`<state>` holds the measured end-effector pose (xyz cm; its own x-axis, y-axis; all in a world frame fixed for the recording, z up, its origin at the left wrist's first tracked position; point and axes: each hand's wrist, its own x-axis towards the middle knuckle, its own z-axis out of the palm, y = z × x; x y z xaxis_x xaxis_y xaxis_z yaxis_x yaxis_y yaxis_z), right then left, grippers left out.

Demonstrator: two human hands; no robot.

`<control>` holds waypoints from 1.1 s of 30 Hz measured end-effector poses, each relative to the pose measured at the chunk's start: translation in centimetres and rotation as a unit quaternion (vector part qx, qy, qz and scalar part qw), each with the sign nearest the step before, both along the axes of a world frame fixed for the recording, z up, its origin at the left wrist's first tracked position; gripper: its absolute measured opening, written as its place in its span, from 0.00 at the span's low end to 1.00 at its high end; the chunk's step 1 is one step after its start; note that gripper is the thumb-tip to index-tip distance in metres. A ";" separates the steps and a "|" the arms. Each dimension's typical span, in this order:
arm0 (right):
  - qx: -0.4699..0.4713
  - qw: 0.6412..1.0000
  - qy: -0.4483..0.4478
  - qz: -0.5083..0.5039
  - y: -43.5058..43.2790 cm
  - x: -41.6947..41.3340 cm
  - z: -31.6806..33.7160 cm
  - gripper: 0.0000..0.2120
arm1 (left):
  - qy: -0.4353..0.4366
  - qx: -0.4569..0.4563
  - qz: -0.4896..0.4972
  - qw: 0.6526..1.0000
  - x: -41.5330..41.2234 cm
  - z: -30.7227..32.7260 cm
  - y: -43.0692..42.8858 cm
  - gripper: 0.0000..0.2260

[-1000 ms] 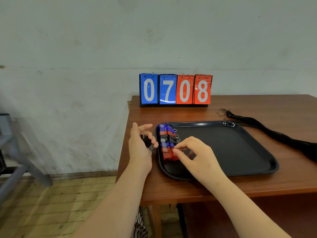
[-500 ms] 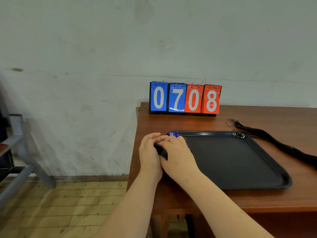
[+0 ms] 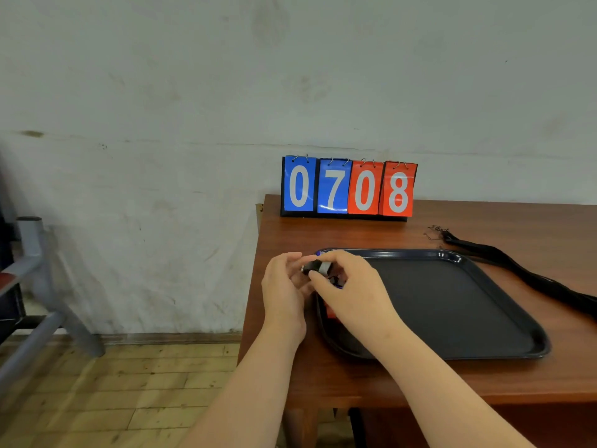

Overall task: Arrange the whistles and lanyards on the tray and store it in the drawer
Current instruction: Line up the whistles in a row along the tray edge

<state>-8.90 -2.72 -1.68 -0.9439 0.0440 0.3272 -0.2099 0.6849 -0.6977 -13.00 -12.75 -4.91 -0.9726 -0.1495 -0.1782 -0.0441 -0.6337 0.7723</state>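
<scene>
**Head view.** A small black whistle (image 3: pixel 318 267) is held over the near-left part of the bench (image 3: pixel 355 236), at the left rim of the tray (image 3: pixel 452 305). The whistle is a short, blocky piece of dark plastic with a pale grey face toward its right end and a glint of metal at its left end; finer detail is blurred. The left hand (image 3: pixel 284 286) has its fingers curled round the whistle's left end. The right hand (image 3: pixel 352 286) pinches the right end between thumb and forefinger, its back arched over the tray's left end. The whistle thus lies between the two hands, touching both.

The tray is a shallow rectangle of glossy dark plastic with rounded corners and a raised lip. It lies flat with its left end close to the bench's left edge. Other whistles (image 3: pixel 330 313) lie inside it along the left rim. Only a sliver of red below the right hand and a spot of blue at the tray's far-left corner show; the hand hides the rest.

A bundle of black lanyards (image 3: pixel 517 270), thin cords ending in small wire clips, trails from just beyond the tray's far-right corner toward the bench's right edge. A flip scoreboard (image 3: pixel 349 189) reading 0708, two blue cards and two red, stands at the bench's far edge against a scuffed pale wall (image 3: pixel 161 92). The bench top is smooth reddish-brown wood.
</scene>
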 end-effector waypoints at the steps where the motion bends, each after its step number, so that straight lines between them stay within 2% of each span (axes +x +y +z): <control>1: -0.030 1.000 0.000 -0.006 0.5 0.4 0.1 0.09 | 0.004 -0.003 0.002 1.000 0.0 0.1 0.0 0.09; 7: -0.216 0.974 -0.043 -0.051 3.4 2.3 0.5 0.10 | -0.006 -0.018 0.005 1.000 -0.1 0.1 0.3 0.09; 10: -0.298 0.952 -0.070 -0.016 4.7 2.9 0.3 0.11 | -0.005 -0.032 0.011 0.999 -0.1 -0.1 0.5 0.10; 12: -0.310 0.948 -0.071 0.001 5.4 3.2 0.1 0.09 | -0.002 -0.031 0.010 0.999 -0.2 -0.2 0.4 0.11; 16: -0.235 0.970 -0.068 0.021 6.7 3.4 -0.4 0.08 | 0.004 -0.033 0.011 0.999 -0.2 -0.3 0.4 0.12; 19: -0.122 0.988 -0.088 0.035 7.3 3.5 -1.4 0.13 | 0.006 -0.035 0.012 0.999 -0.3 -0.3 0.5 0.12; 24: 0.027 0.994 -0.094 0.051 7.7 3.5 -2.7 0.12 | 0.009 -0.039 0.010 0.999 -0.4 -0.5 0.5 0.13; 29: 0.078 0.990 -0.094 0.077 7.6 3.6 -3.0 0.12 | 0.007 -0.044 0.011 0.999 -0.5 -0.5 0.6 0.13; 33: 0.083 0.989 -0.090 0.081 7.6 3.4 -3.3 0.14 | 0.008 -0.046 0.010 0.999 -0.5 -0.6 0.6 0.13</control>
<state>-5.54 4.91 -4.94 -0.9781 -0.1519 0.1425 -0.2077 0.7607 -0.6150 -13.55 -12.17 -5.54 -0.9719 -0.1838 -0.1473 -0.0195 -0.5605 0.8279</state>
